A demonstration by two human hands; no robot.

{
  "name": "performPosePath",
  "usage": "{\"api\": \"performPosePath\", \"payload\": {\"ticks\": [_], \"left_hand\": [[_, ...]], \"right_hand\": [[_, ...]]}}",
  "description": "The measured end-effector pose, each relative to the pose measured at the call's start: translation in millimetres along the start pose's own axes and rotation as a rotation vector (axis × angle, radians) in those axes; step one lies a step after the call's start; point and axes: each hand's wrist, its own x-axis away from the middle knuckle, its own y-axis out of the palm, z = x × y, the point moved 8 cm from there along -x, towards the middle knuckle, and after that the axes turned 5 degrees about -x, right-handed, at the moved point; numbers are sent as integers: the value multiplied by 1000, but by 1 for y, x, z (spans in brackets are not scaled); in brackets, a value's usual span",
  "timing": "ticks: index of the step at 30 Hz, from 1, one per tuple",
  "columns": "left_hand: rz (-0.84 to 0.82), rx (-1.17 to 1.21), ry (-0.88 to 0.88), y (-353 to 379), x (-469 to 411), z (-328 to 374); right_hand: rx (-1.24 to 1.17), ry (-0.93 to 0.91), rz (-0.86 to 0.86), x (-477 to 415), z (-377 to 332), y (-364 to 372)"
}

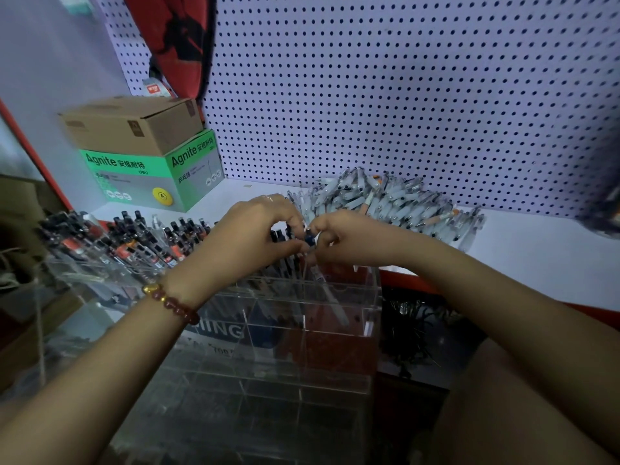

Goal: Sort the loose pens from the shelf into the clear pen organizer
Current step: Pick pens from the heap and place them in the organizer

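A heap of loose pens (389,203) lies on the white shelf (536,263) against the pegboard. The clear pen organizer (302,307) stands in front, its back compartments filled with upright pens (134,239). My left hand (251,233) and my right hand (349,239) meet above the organizer's back right compartment. Both pinch a dark-tipped pen (309,237) between fingertips, its clear barrel reaching down into the compartment. A bead bracelet circles my left wrist.
A green Agnite box (151,172) with a brown carton (134,125) on top stands at the shelf's back left. A red bag (181,38) hangs on the pegboard (402,95). The shelf has a red front edge (412,283). Dark items sit below right.
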Motion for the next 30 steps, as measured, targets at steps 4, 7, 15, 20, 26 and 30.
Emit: {"api": "performPosePath", "payload": {"ticks": [4,7,15,20,26,30], "left_hand": [[-14,-82,15,2,-1,4],[-35,-107,20,4,-2,4],[30,-104,-3,-2,-2,3],[26,-107,8,-3,0,3],[22,-18,-16,-13,-2,-4],[91,64,-93,-31,-6,-23]], "right_hand": [[-11,-34,2,1,1,-3],[56,-57,34,2,-1,-4],[161,-33,-7,3,-1,-4],[114,-1,-14,4,1,-5],[-62,-3,105,8,3,-37],[-216,51,301,-11,16,-65]]}}
